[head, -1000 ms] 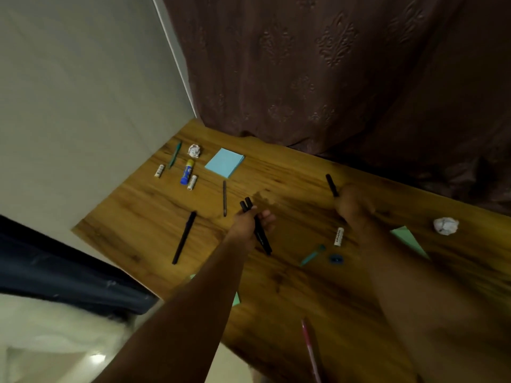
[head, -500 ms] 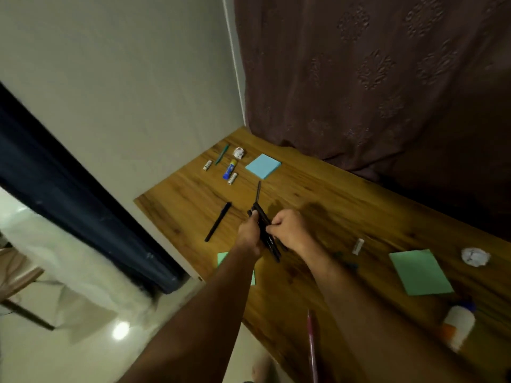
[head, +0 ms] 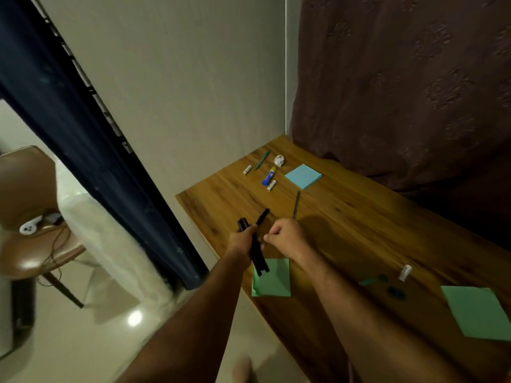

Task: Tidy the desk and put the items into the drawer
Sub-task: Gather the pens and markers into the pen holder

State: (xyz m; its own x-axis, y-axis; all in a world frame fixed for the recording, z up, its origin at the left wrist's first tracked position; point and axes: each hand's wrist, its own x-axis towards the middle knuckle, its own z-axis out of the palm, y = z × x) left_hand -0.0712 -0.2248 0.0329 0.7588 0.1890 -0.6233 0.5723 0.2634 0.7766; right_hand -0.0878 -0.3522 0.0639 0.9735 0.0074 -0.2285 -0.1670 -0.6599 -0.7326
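Observation:
My left hand (head: 243, 241) is closed around a bundle of black pens (head: 259, 262), held above the wooden desk (head: 359, 230) near its left edge. One more black pen (head: 263, 215) lies on the desk just past that hand. My right hand (head: 284, 235) is a loose fist right beside the left, with nothing visible in it. A grey pencil (head: 296, 204) lies just beyond it. At the far corner are a blue sticky pad (head: 303, 176), a glue stick (head: 269, 176), a green pen (head: 261, 160) and a crumpled paper (head: 279, 161). No drawer shows.
A green paper (head: 272, 283) lies under the pens and another green paper (head: 475, 313) at the right. Near them are a white tube (head: 405, 272) and a blue sharpener (head: 396, 293). A brown chair (head: 27, 189) and a dark curtain (head: 83, 134) stand to the left.
My right hand has let go of the black pens and drawn slightly right. The left hand keeps the bundle and has moved toward the lone black pen. The view has swung left.

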